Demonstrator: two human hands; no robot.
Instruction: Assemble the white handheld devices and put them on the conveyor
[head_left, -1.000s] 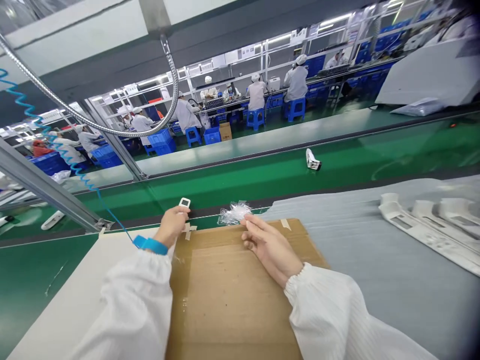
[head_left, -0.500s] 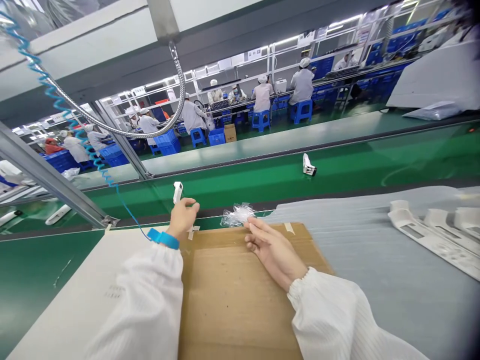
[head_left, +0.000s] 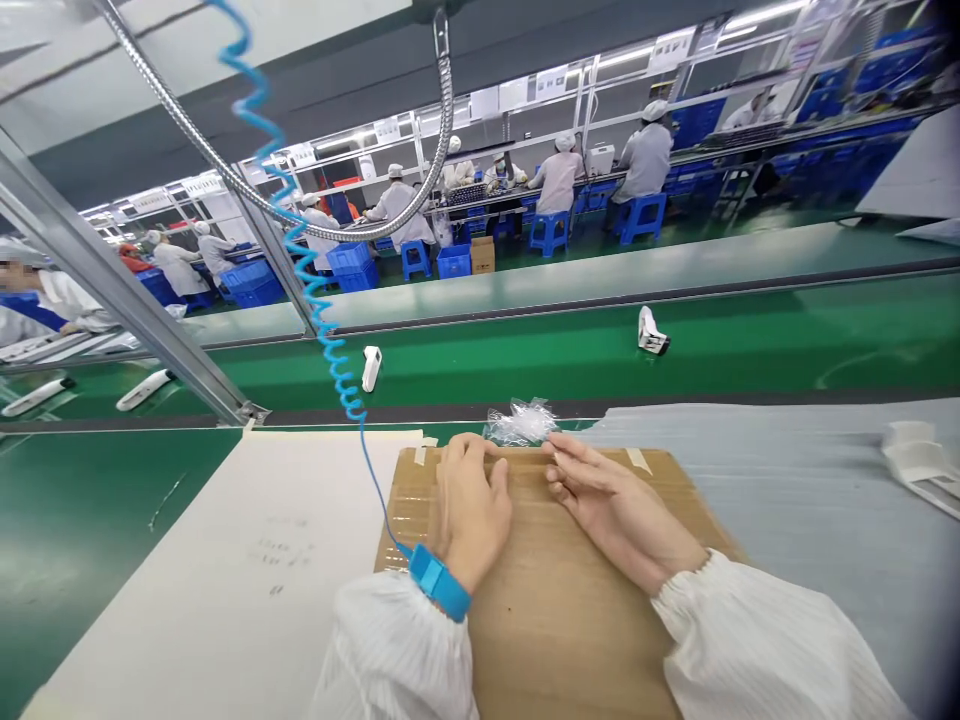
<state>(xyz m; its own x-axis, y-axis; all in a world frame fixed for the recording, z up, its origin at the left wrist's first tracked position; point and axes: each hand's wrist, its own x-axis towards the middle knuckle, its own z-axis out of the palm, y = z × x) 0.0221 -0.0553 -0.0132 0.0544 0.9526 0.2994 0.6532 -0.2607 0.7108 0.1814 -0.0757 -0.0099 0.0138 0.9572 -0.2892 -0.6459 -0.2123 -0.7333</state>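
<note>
My left hand (head_left: pixel 471 500) lies palm down on the brown cardboard sheet (head_left: pixel 555 600), fingers stretched forward and holding nothing. A blue wrist strap (head_left: pixel 440 583) with a coiled blue cord (head_left: pixel 330 330) circles that wrist. My right hand (head_left: pixel 607 500) rests beside it, fingers extended, their tips touching a crumpled clear plastic bag (head_left: pixel 521 422) at the cardboard's far edge. A small white plastic part (head_left: pixel 370 367) lies on the green conveyor belt (head_left: pixel 525 355) beyond my left hand.
Another white part (head_left: pixel 651 331) sits farther right on the belt. Long white parts (head_left: pixel 142 390) lie on the belt at left. A white moulded piece (head_left: pixel 919 455) rests on grey foam (head_left: pixel 787 500) at right. A metal frame post (head_left: pixel 127 300) and flexible hose (head_left: pixel 300 215) stand ahead. Several people work behind.
My left hand let go of the small white part, which now lies on the belt, and drew back flat onto the cardboard. The view shifted leftward.
</note>
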